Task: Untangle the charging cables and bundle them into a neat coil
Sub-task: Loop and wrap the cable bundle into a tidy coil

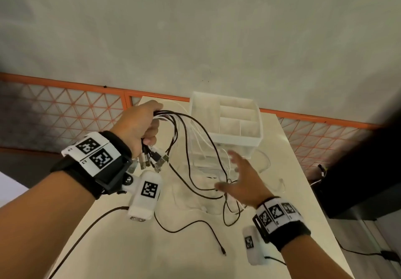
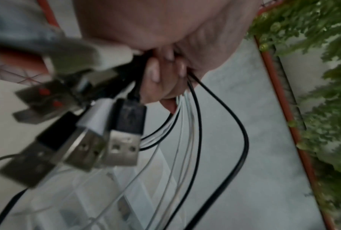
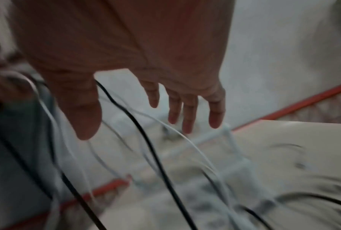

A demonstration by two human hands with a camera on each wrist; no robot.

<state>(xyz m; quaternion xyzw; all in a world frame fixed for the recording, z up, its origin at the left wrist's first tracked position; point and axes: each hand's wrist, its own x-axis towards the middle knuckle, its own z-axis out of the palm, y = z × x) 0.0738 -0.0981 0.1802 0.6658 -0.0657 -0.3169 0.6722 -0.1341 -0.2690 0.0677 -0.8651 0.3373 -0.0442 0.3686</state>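
Left hand (image 1: 138,124) fisted on the cables (image 1: 191,135) near USB plugs (image 2: 114,138), right hand (image 1: 240,183) splayed, empty (strands trail onto table (image 1: 288,170)); risk: pulling tightens knots.

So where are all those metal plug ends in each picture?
Head view: the USB plugs hang in a bunch just under the left hand, left of the middle.
Left wrist view: the plugs fill the left and middle, close up, below the fingers.
Right wrist view: not in it.
Shared landmark: the orange railing.
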